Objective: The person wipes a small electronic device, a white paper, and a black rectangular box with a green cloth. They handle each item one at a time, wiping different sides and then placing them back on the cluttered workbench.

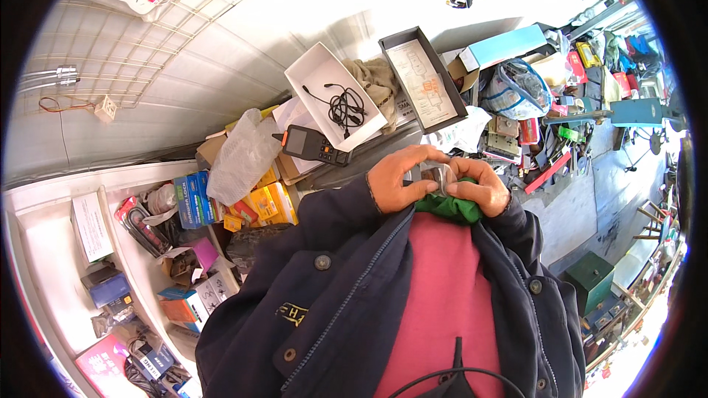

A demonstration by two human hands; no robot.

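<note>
In front of my chest, my left hand (402, 179) and my right hand (481, 187) meet around a small clear, shiny piece (440, 174) with something dark behind or inside it. Both thumbs and fingertips pinch its edges; its exact kind cannot be made out. A crumpled green cloth (451, 208) lies just beneath the fingers, against the pink shirt. Beyond my left hand, a black handheld radio-like device (316, 145) with an orange part rests beside a white open box (354, 119) holding a coiled black cable (345, 109).
An open dark box (424, 81) with a printed sheet stands at the back. A clear bag (516, 88) and cluttered tools lie to the right. White shelves (55, 250) with boxes fill the left, under a wire rack (103, 44). A green metal box (590, 280) sits at lower right.
</note>
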